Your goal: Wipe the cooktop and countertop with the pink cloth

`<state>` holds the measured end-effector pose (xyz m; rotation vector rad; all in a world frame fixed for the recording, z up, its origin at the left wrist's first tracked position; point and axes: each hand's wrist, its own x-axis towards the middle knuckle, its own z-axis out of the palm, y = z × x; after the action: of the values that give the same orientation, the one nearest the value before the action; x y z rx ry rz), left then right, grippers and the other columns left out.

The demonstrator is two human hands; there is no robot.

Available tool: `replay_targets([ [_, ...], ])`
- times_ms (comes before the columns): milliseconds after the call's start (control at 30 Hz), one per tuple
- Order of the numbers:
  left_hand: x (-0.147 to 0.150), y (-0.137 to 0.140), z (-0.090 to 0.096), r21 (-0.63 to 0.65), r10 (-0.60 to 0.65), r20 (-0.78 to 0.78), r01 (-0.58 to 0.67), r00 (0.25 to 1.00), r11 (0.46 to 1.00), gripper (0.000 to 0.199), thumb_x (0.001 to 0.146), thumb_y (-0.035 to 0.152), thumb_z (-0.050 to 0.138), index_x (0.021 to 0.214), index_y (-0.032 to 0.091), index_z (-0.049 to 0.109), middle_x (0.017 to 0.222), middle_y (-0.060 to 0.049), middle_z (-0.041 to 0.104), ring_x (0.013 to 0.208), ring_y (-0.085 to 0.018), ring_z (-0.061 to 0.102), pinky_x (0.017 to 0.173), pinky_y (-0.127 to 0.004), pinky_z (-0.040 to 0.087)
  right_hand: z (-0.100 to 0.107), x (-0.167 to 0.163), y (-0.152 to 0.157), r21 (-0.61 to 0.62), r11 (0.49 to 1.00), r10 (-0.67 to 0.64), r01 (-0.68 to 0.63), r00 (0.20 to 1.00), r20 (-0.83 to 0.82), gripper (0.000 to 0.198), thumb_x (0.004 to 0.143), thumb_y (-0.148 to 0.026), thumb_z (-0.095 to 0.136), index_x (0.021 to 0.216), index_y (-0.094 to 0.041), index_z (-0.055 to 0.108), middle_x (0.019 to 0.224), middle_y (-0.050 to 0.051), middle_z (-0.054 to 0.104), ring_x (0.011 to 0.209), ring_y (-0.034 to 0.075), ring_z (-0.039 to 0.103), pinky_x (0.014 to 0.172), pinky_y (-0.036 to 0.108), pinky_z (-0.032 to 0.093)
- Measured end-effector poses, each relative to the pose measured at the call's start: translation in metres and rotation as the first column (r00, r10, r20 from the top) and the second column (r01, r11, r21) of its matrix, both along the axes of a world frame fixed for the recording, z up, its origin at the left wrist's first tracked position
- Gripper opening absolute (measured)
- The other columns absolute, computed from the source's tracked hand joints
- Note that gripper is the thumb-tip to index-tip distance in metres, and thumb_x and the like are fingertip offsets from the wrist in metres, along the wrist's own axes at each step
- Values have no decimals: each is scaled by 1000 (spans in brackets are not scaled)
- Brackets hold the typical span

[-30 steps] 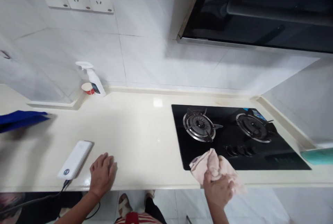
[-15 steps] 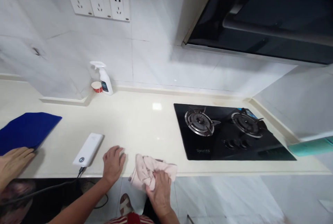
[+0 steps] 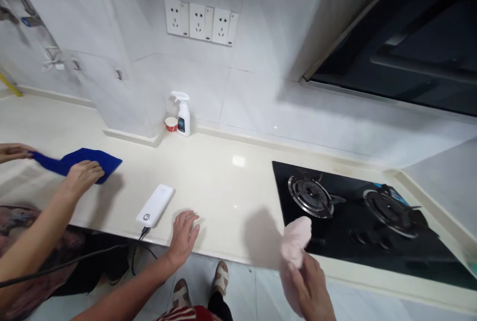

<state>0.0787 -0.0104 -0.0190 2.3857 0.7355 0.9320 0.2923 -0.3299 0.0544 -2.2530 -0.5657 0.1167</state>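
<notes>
A pale pink cloth [image 3: 295, 241] is bunched in my right hand [image 3: 312, 286], whose fingers are closed on it. It is raised at the counter's front edge, by the near left corner of the black gas hob [image 3: 335, 241]. My left hand [image 3: 184, 234] rests at the front of the cream counter [image 3: 219, 192], fingers apart and nothing in them. Left of that hand lies a white power bank [image 3: 155, 205] with a cable plugged into its near end.
At the left, another person's hands [image 3: 85, 176] hold a blue cloth [image 3: 108, 164] above the counter. A white spray bottle [image 3: 183, 118] and a red-and-white tub [image 3: 171, 124] stand by the wall. The dark range hood [image 3: 421, 47] overhangs the hob.
My right hand has lifted the pink cloth off the counter and moved right, to the hob. The other person has raised the blue cloth. The view has swung left.
</notes>
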Motion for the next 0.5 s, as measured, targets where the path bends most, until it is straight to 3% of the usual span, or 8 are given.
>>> replay_targets([
  [67,-13,-10,2,-32,-17,9,17,1000,999,25,100,28,47,120,23,62,124,-10,61,123,-25,54,104,-45,46,-16,3,12,-88,989,135,-123,979,151,72,86,-79,44,129,-24,60,130,14,59,122,33,55,101,51,47],
  [167,-39,-24,3,-69,-6,1,6,1000,998,25,100,27,49,120,24,63,126,-11,61,122,-24,55,104,-44,49,-45,2,35,-262,964,130,-50,945,300,70,91,-78,34,132,-27,61,137,14,56,126,35,53,99,57,47],
  [267,-63,-29,2,-60,19,-19,-21,1000,998,24,99,26,49,116,22,65,123,-12,63,120,-25,58,103,-44,50,-73,-2,62,-391,911,286,-128,880,379,72,94,-73,26,138,-26,58,148,15,50,137,38,44,104,60,42],
  [333,-73,-28,1,-39,16,-47,-18,999,999,24,98,26,50,115,22,66,123,-12,64,120,-25,58,103,-44,51,-90,-5,77,-453,873,384,-180,826,412,73,94,-72,27,140,-24,57,151,15,47,145,41,32,109,64,35],
  [400,-76,-26,0,-14,13,-66,-14,998,1000,24,98,26,51,115,22,67,123,-12,65,120,-25,58,102,-44,51,-102,-2,86,-490,858,397,-151,802,447,73,92,-72,31,141,-24,57,154,16,44,148,45,25,109,69,31],
  [500,-74,-22,1,22,49,-54,-48,997,999,23,97,25,52,114,21,67,121,-12,66,120,-25,58,100,-42,52,-112,21,92,-510,842,442,-177,767,464,70,90,-69,37,143,-28,56,157,14,41,147,45,28,106,67,35],
])
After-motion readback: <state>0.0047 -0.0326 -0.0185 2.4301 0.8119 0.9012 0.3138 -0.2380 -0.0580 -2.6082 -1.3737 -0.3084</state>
